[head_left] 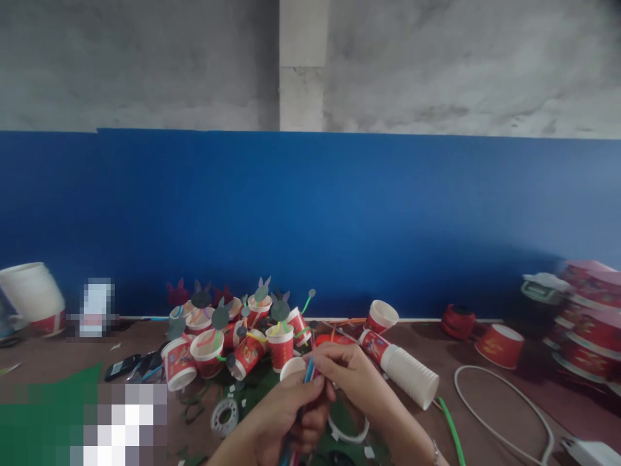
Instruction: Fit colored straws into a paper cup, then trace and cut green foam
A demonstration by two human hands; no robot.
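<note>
The biggest risk sits right behind the hands: the crowd of red-and-white paper cups (207, 353) stands packed rim to rim on the table (495, 414), some already tipped on their sides. A wrist or forearm swinging forward could, I judge, topple more of them and spill out their sticks. Just beside the right hand (350, 377), a sleeve of nested cups (405, 374) lies on its side, and a nudge from that hand might set it rolling. The smallest hazard is the bundle of straws (309, 373) itself, which is held low at the centre of the view, in front of the cup crowd. The left hand (284, 421) is closed round the bundle from below while the right hand pinches its top. The two hands are pressed together, and a looser grip could let the thin, smooth straws slide down and scatter. As for containers, the stacked red bowls (592, 327) at the far right are nested, so I cannot tell what is inside them. The white tub (30, 291) at the far left leans, its inside hidden. A single red bowl (501, 346) lies tilted and looks empty. The standing cups hold coloured straws topped with grey paper cutouts. One tilted cup (382, 316) beyond the sleeve shows a bare white inside.
</note>
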